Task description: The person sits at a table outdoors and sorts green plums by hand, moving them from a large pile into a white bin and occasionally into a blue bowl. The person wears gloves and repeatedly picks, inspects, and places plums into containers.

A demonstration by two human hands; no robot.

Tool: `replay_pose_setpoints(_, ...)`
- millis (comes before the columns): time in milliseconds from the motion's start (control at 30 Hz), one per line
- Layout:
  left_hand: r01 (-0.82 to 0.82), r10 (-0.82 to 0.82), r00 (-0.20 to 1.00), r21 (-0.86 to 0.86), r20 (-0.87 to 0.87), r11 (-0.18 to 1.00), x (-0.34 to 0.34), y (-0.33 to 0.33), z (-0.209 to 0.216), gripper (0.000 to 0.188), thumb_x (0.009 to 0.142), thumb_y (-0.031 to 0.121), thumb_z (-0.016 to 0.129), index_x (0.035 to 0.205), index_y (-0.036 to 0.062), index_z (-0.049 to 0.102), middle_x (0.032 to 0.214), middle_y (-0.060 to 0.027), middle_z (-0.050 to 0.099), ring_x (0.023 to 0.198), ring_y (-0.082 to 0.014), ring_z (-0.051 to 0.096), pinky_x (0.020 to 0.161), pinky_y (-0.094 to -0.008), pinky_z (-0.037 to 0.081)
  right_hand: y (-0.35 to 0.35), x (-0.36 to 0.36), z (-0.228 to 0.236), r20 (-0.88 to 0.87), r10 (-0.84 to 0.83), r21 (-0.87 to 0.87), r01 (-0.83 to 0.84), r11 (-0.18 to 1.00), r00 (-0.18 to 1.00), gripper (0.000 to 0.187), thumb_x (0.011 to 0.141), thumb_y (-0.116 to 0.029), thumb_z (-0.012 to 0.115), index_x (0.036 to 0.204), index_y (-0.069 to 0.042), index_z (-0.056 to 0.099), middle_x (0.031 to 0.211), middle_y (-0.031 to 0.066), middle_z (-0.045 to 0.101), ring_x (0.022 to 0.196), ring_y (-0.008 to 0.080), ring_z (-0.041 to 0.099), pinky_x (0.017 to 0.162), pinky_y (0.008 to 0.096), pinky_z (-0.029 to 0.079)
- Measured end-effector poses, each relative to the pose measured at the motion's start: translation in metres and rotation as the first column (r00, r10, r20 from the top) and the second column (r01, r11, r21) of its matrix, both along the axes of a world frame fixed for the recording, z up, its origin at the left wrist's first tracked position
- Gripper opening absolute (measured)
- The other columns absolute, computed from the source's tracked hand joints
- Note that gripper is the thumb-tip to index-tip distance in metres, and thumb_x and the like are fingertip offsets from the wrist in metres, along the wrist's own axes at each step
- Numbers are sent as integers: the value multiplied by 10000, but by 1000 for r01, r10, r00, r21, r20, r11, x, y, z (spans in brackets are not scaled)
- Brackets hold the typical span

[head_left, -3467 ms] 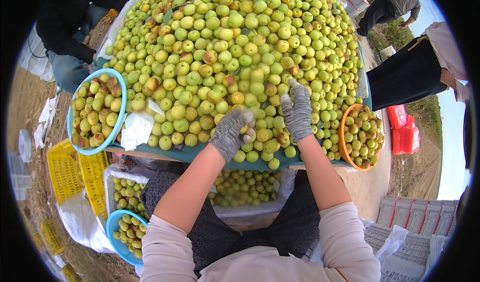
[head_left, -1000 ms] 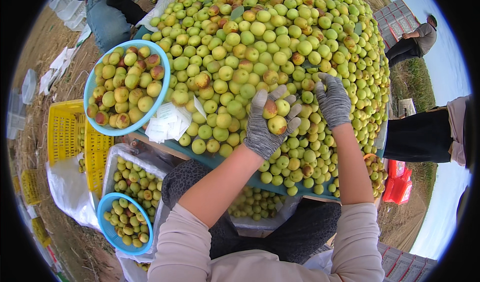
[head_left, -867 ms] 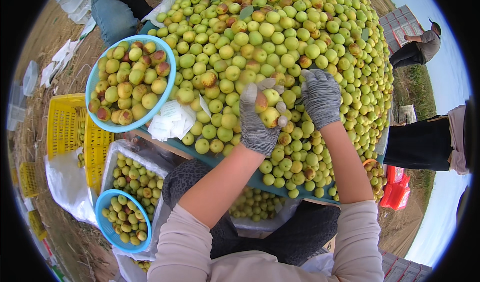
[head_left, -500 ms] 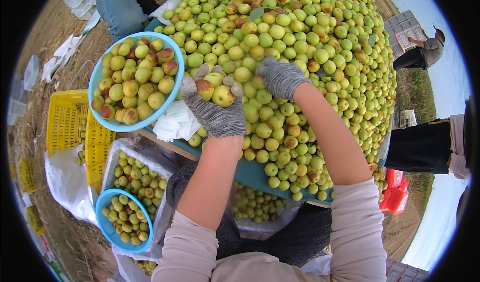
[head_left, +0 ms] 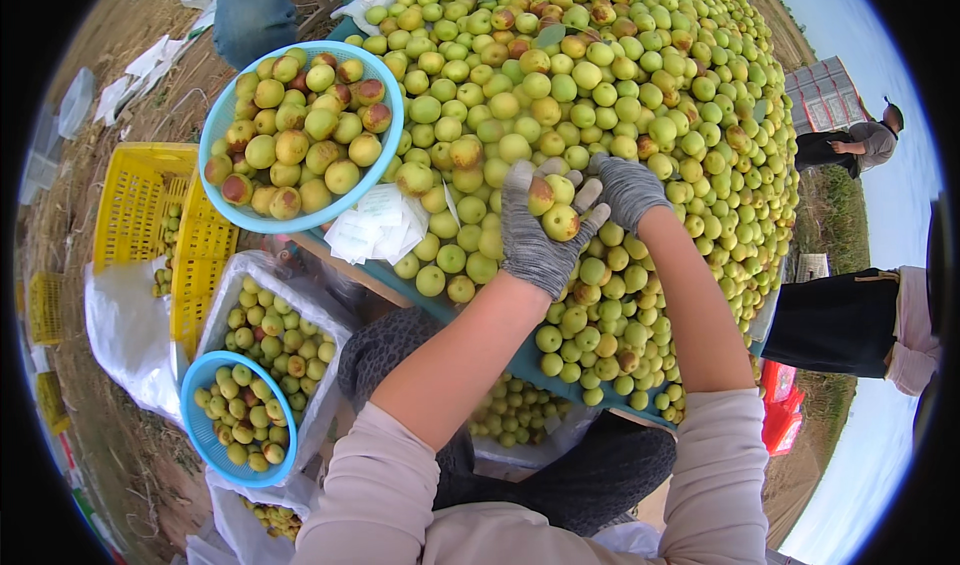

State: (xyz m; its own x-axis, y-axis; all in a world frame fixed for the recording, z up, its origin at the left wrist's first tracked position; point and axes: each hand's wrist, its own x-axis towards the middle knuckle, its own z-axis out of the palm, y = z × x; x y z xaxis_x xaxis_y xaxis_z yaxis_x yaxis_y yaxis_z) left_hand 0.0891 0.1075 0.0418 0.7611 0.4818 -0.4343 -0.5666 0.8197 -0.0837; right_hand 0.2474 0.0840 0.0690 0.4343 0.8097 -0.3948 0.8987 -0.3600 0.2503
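A large heap of yellow-green jujubes (head_left: 690,130), some with brown patches, covers the table before me. Two jujubes (head_left: 561,223) rest in the cupped fingers of my left hand (head_left: 532,237), which wears a grey knit glove and hovers over the near part of the heap. Just to its right, my gloved right hand (head_left: 630,193) reaches back-up onto the heap with curled fingers. Its fingertips are hidden, so whatever they pinch does not show. Left of the heap, a light-blue plastic basket (head_left: 218,125) is piled with browner jujubes. White paper slips (head_left: 378,227) lie beside it.
Below on the left are a yellow crate (head_left: 205,255), a plastic-lined box (head_left: 340,340) of jujubes and a smaller blue basket (head_left: 190,415) of jujubes. Another lined box (head_left: 525,453) sits under the table edge. People (head_left: 875,140) stand at the right; red packages (head_left: 782,405) lie there too.
Still holding two jujubes, my left hand has moved right across the heap, close to my right hand. My right hand has also shifted right and slightly nearer. The view has shifted a little.
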Motion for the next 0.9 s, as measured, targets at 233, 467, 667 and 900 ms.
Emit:
replay_pose_setpoints(233,-9,9,1000,31,-20,999,-4,4,10,657,896,578,461,1344,101,407,1369,-136,421,1248,-352,462,999,-564,402,-15,-5,-12,-101,-163,454,191,870,981,357,780,-145,697,1102,-68,564,1080,156,580,988,306,619,831,401,521)
replay_pose_setpoints(467,-88,94,975,-35,201,995,-9,13,15,624,898,500,463,1374,102,396,1349,-120,438,1242,-284,456,1019,-590,339,-47,-39,17,-677,416,729,474,494,607,311,931,-170,552,1202,-17,562,1092,99,588,945,192,585,829,320,505)
replay_pose_setpoints(667,-156,142,950,29,277,987,-14,22,15,730,855,653,433,1402,173,385,1431,-112,376,1257,-300,426,1018,-645,292,52,2,5,-303,245,853,148,500,921,291,918,-110,540,1199,-59,594,1128,163,623,1054,288,600,938,369,471)
replay_pose_setpoints(900,-205,189,949,37,253,978,-17,33,12,717,843,636,487,1385,172,415,1404,-108,401,1174,-299,490,1018,-630,308,140,-13,1,98,191,278,-211,937,977,388,905,-266,540,1248,-88,564,1247,158,541,1167,313,549,944,420,473)
